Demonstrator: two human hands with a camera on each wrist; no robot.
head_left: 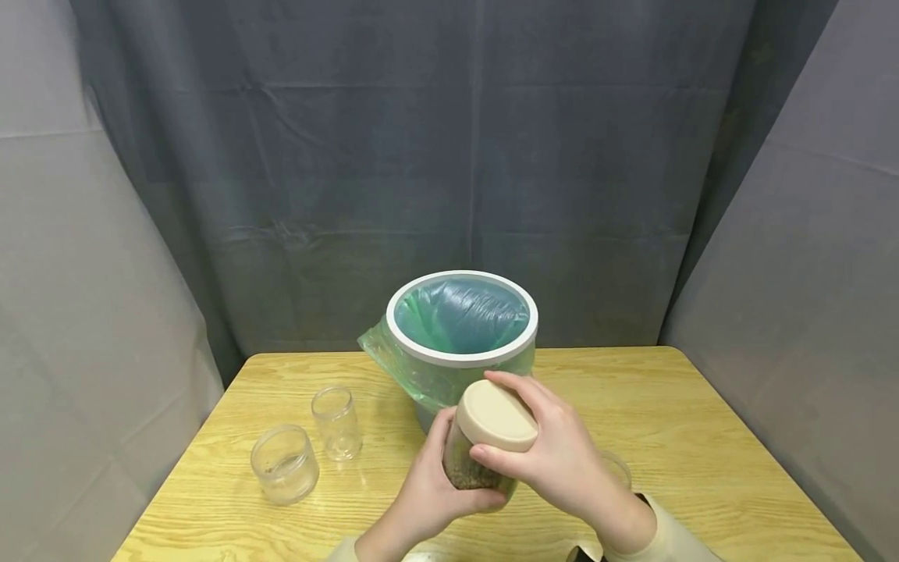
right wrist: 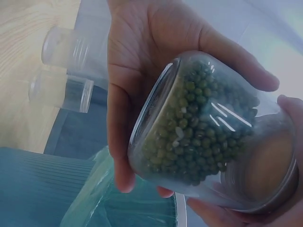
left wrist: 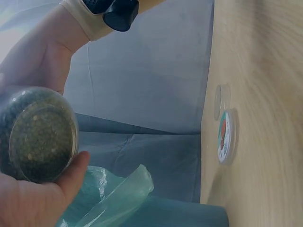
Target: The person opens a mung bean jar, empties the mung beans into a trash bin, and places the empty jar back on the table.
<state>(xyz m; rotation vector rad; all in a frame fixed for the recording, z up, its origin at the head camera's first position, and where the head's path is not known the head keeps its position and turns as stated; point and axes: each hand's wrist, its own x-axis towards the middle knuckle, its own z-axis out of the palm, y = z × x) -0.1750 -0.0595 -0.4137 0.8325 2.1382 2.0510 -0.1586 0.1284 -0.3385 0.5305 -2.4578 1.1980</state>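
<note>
A clear jar of small round green beans is held tilted above the front of the table, its cream lid on the upper end. My left hand grips the jar's body around its lower part. With thumb and fingers spread over the lid's rim, my right hand grips the lid. In the left wrist view the jar's round base faces the camera. Through the glass in the right wrist view, the beans lie toward the base, and free space shows beneath the lid.
Behind the hands stands a bin with a white rim and a green bag hanging over its side. A short clear jar and a taller clear jar stand left. A container with a colourful label lies on the table.
</note>
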